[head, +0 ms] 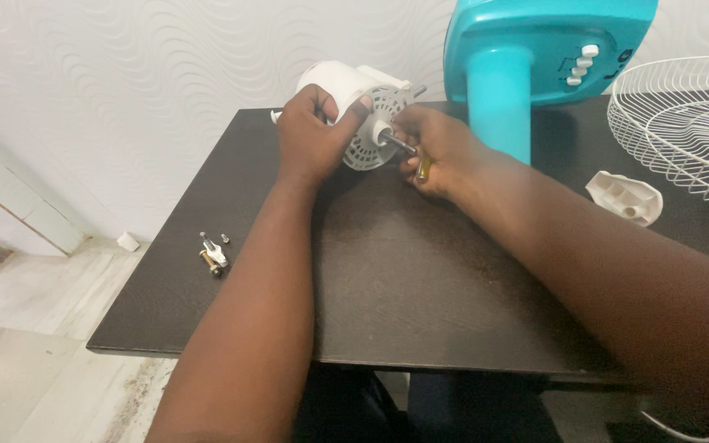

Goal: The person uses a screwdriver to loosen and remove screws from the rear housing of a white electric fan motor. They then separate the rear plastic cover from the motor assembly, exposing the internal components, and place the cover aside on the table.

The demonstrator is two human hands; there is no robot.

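left hand (309,135) grips motor housing (353,111), right hand (436,148) beside.

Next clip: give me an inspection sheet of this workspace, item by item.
Surface: dark table, matte, mostly bare.
Job's things: white fan motor housing on its side; screwdriver at its shaft.
Clutter: small screws and fittings; white plastic cover; wire fan guard; teal fan base.
Grippers: left hand grips the housing; right hand holds the screwdriver.
Cables: nothing seen.
Surroundings: white patterned wall, pale tiled floor.
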